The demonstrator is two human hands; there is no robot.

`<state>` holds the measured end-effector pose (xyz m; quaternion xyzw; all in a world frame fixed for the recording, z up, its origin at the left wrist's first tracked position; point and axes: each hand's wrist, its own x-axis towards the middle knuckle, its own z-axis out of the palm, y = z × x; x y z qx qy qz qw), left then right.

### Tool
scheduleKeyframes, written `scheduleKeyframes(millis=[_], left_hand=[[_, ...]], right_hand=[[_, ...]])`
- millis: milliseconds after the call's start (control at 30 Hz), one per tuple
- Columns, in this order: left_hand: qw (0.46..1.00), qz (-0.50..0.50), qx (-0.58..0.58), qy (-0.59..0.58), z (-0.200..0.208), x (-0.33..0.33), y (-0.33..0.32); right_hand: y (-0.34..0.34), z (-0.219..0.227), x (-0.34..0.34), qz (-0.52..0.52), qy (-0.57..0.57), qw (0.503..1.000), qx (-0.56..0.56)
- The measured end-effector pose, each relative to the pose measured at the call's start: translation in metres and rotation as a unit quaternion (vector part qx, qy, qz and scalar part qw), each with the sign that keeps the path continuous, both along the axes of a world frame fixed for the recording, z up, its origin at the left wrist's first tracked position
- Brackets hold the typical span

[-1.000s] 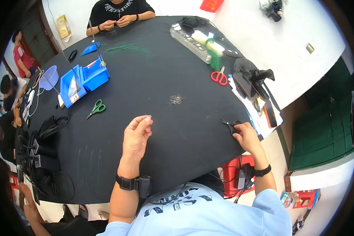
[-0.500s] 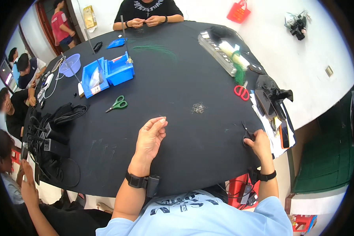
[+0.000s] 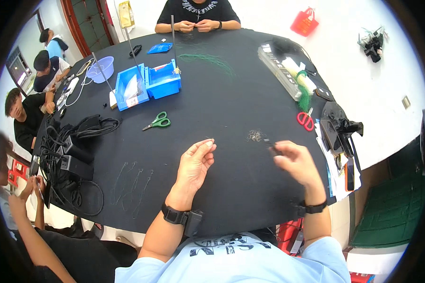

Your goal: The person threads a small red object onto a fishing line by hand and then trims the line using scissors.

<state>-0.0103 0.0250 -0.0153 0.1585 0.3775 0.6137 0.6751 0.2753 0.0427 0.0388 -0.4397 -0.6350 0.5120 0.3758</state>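
My left hand [image 3: 197, 160] is closed in a pinch above the middle of the table. A tiny thin thing [image 3: 212, 139] pokes out at its fingertips, too small to name. Blurred by motion, my right hand [image 3: 298, 162] grips small black scissors [image 3: 270, 144], whose blades point up and left. Just beyond the scissors lies a small tangled pile of fine, wiry grey pieces [image 3: 255, 136]. Several thin strands [image 3: 136, 186] are laid out on the black cloth to the left of my left forearm. Farther off, green-handled scissors [image 3: 160, 121] lie alone.
Blue bins [image 3: 163, 81] with upright rods stand far left, near a purple basin [image 3: 102, 68]. Black cables [image 3: 73, 146] crowd the left edge. Red scissors [image 3: 305, 120], green thread [image 3: 304, 96] and phones [image 3: 349, 175] line the right. A person [image 3: 198, 18] sits opposite; others sit left.
My right hand has lifted the black scissors from near the right edge and carried them left, toward the wiry pile. My left hand keeps its pinch. The whole view has shifted slightly.
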Motion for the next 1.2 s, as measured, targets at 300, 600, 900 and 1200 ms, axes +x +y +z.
scheduleKeyframes(millis=[300,600,900,1200], left_hand=[[1.0,0.026,0.008,0.005,0.001,-0.004,0.001],[0.993,0.009,0.047,0.111,0.006,0.003,-0.002],[0.982,0.014,0.069,0.175,0.007,0.007,-0.006],[0.987,0.046,0.103,0.117,0.004,0.0,-0.005]], right_hand=[[0.017,-0.028,-0.098,0.027,-0.196,0.932,0.304],[0.019,-0.035,-0.094,0.022,-0.216,0.939,0.266],[0.021,-0.036,-0.091,0.011,-0.221,0.937,0.27],[0.033,-0.045,-0.079,-0.038,-0.217,0.929,0.298]])
